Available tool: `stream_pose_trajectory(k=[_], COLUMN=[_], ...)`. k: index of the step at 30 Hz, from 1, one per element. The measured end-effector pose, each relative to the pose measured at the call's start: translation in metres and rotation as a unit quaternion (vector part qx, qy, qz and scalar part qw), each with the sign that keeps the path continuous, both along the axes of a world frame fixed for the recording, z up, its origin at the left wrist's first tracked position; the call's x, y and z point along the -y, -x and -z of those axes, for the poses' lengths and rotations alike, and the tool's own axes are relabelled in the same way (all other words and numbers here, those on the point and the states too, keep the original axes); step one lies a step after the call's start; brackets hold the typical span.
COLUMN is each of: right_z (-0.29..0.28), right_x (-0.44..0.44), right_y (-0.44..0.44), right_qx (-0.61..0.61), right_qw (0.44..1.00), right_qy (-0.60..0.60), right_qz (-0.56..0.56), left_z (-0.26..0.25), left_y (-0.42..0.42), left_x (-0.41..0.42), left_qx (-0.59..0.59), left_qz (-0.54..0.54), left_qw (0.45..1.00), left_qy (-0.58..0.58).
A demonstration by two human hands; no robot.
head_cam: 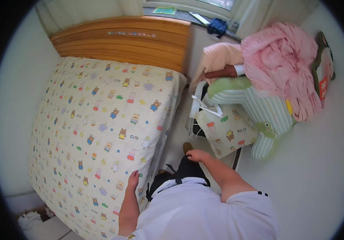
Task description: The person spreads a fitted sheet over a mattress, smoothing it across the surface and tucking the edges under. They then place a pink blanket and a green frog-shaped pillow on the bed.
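Observation:
My left hand point(134, 180) hangs over the right edge of a bed covered by a cream fitted sheet point(100, 126) printed with cartoon animals. It holds nothing, and its fingers are loosely bent; I cannot tell whether it touches the sheet. My right hand point(198, 155) is by the knee of my black trousers point(190, 171), empty, with its fingers a little curled. Ahead of it a pillow or cushion point(229, 132) in matching printed fabric leans against a white-framed chair point(200, 99). The sheet lies mostly smooth over the mattress.
A wooden headboard point(124, 39) closes the bed's far end. On the right are a heaped pink quilt point(280, 57), a green striped plush cushion point(262, 108) and a plush toy point(323, 63). A narrow strip of floor point(175, 132) separates bed and chair. Dark blue cloth point(217, 26) lies on the windowsill.

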State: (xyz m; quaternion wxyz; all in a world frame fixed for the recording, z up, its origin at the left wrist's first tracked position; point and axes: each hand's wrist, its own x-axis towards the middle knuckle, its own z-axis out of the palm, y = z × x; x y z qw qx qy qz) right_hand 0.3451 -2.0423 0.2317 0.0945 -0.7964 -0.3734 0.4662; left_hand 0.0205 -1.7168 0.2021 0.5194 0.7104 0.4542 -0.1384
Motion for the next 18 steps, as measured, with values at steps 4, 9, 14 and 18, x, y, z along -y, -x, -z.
stream_pose_trajectory(k=[4, 9, 14, 18], right_z=[-0.021, -0.005, 0.009, 0.007], right_x=[0.026, 0.094, 0.149, 0.167], right_y=[-0.034, -0.077, -0.108, -0.122], right_qx=[-0.007, -0.017, 0.016, 0.005], right_qw=[0.995, 0.980, 0.979, 0.970], right_qy=[0.008, -0.020, 0.033, 0.025], right_qz=[0.099, 0.198, 0.202, 0.240], left_z=[0.001, -0.015, -0.054, -0.079], left_y=[-0.031, -0.123, -0.222, -0.268], left_x=[0.006, 0.029, 0.071, 0.094], left_qx=[-0.023, 0.001, 0.054, 0.085], left_qz=[0.019, 0.079, 0.088, 0.113], left_qw=[1.000, 0.997, 0.994, 0.987], left_qy=[0.009, 0.005, 0.044, 0.079])
